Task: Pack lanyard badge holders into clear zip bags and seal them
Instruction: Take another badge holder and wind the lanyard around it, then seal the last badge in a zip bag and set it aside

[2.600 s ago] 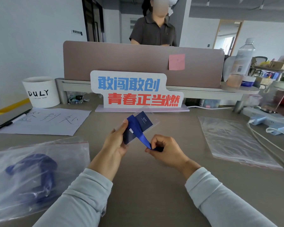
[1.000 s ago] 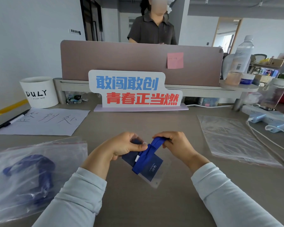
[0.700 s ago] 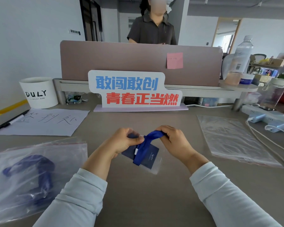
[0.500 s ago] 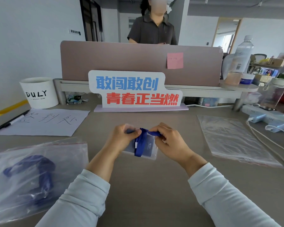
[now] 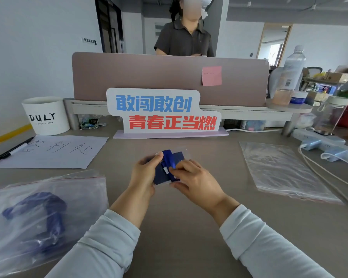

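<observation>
A clear badge holder (image 5: pixel 178 158) with a dark blue card sits between both hands above the middle of the desk, its blue lanyard (image 5: pixel 168 157) wound across the front. My left hand (image 5: pixel 146 172) grips its left edge, thumb on top. My right hand (image 5: pixel 191 177) pinches the lanyard against the holder's lower right. An empty clear zip bag (image 5: pixel 279 169) lies flat on the right. At the lower left a zip bag (image 5: pixel 48 197) with a red seal line has blue lanyards inside.
A paper sheet (image 5: pixel 54 151) with handwriting and a black pen (image 5: pixel 10 150) lie at the left, behind them a white DULY cup (image 5: pixel 46 115). A slogan sign (image 5: pixel 163 111) stands before the partition. A power strip (image 5: pixel 327 145) with cables is far right. A person stands behind the partition.
The badge holder was turned over and drawn in closer while my right hand wrapped the lanyard around it; the strap now lies tight across the holder, pressed down by my right fingers.
</observation>
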Available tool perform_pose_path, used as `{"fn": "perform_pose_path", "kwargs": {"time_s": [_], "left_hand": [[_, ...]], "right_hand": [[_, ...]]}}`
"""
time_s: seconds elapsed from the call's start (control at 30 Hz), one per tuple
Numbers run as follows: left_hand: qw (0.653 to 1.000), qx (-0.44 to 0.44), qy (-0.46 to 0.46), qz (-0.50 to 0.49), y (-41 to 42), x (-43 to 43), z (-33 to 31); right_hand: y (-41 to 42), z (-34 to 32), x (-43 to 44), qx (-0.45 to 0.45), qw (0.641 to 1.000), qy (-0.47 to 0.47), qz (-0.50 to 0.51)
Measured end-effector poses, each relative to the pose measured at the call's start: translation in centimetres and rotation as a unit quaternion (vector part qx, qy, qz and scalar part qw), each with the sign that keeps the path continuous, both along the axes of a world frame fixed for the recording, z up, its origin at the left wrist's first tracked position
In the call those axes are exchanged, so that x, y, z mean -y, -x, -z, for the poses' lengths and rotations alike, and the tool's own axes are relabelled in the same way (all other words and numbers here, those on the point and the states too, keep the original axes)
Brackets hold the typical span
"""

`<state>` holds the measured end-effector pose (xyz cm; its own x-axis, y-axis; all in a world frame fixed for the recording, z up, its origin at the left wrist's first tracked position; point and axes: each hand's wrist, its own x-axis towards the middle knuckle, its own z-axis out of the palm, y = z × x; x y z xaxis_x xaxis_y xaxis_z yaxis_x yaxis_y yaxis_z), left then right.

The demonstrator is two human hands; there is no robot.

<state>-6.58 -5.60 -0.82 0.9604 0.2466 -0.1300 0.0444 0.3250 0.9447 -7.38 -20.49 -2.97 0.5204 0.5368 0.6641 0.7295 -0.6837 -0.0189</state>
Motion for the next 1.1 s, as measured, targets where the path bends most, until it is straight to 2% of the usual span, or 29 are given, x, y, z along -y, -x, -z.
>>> {"fn": "perform_pose_path", "kwargs": {"time_s": [0.1, 0.17, 0.33, 0.53, 0.6, 0.67, 0.77, 0.87, 0.97, 1.1], "left_hand": [[0.996, -0.032, 0.080, 0.028, 0.0, 0.1, 0.1], [0.990, -0.042, 0.125, 0.054, 0.1, 0.6, 0.1], [0.987, -0.093, 0.077, 0.104, 0.7, 2.1, -0.3], [0.987, -0.076, 0.032, 0.140, 1.0, 5.2, -0.6], [0.984, -0.047, 0.007, 0.169, 0.9, 6.5, -0.3], [0.981, -0.007, -0.051, 0.188, 0.7, 7.7, 0.1], [0.971, 0.043, -0.163, 0.167, 0.4, 9.8, 0.8], [0.951, 0.097, -0.234, 0.175, -0.1, 12.8, 1.7], [0.914, 0.180, -0.317, 0.180, -0.8, 15.8, 3.1], [0.785, 0.310, -0.501, 0.193, -1.4, 19.1, 4.3]], "right_hand": [[0.3, 0.2, 0.2, 0.019, 0.998, 0.033, 0.040], [0.3, 0.2, 0.4, 0.057, 0.997, 0.011, 0.042], [0.4, 0.3, 2.2, 0.110, 0.992, -0.039, 0.051], [1.6, -0.2, 5.8, 0.046, 0.983, -0.150, 0.095], [2.1, -0.3, 7.2, -0.044, 0.959, -0.252, 0.124], [2.5, -0.3, 9.1, -0.154, 0.903, -0.371, 0.154], [2.8, -0.1, 13.0, -0.201, 0.825, -0.484, 0.210], [3.4, 0.6, 16.9, -0.209, 0.772, -0.539, 0.265], [4.3, 1.0, 19.7, -0.214, 0.749, -0.546, 0.309], [5.5, 0.9, 22.0, -0.195, 0.740, -0.546, 0.341]]}}
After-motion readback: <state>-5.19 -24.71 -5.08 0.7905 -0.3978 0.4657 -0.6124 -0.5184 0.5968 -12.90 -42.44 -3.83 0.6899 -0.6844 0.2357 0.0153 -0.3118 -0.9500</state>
